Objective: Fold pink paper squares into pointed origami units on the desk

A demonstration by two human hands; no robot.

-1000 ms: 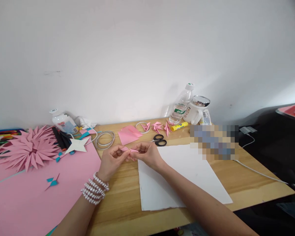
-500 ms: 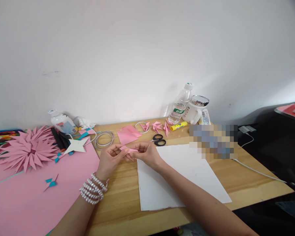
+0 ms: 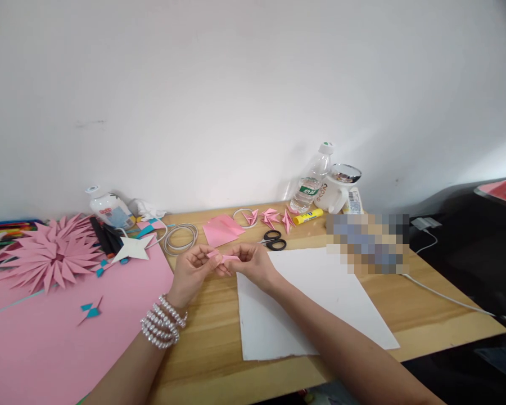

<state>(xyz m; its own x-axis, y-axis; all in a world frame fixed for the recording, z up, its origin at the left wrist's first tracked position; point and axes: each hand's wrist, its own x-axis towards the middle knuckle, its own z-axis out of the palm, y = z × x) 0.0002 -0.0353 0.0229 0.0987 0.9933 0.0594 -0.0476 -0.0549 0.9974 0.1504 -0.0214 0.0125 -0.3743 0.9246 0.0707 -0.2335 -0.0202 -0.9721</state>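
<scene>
A small folded piece of pink paper [image 3: 224,257] is pinched between my two hands, above the wooden table [image 3: 206,332]. My left hand [image 3: 193,271] grips its left end with thumb and fingers; a pearl bracelet wraps that wrist. My right hand [image 3: 255,264] holds the right end, over the corner of a white sheet [image 3: 290,315]. Just beyond my hands lie loose pink paper squares [image 3: 222,230] and black-handled scissors [image 3: 275,240]. Folded pink paper pieces [image 3: 270,216] rest behind the scissors, beside a yellow glue stick [image 3: 307,216].
At left, a spiky pink paper flower [image 3: 57,256], a white paper star [image 3: 134,248] and a blue-and-pink folded piece [image 3: 90,310] lie on pink card [image 3: 122,337]. A water bottle [image 3: 310,188] and white mug [image 3: 333,191] stand by the wall. A coiled cable [image 3: 180,239] lies left of the squares.
The whole view has shifted very slightly. Both hands keep their pinch on the pink paper, and its fold looks a little flatter and narrower.
</scene>
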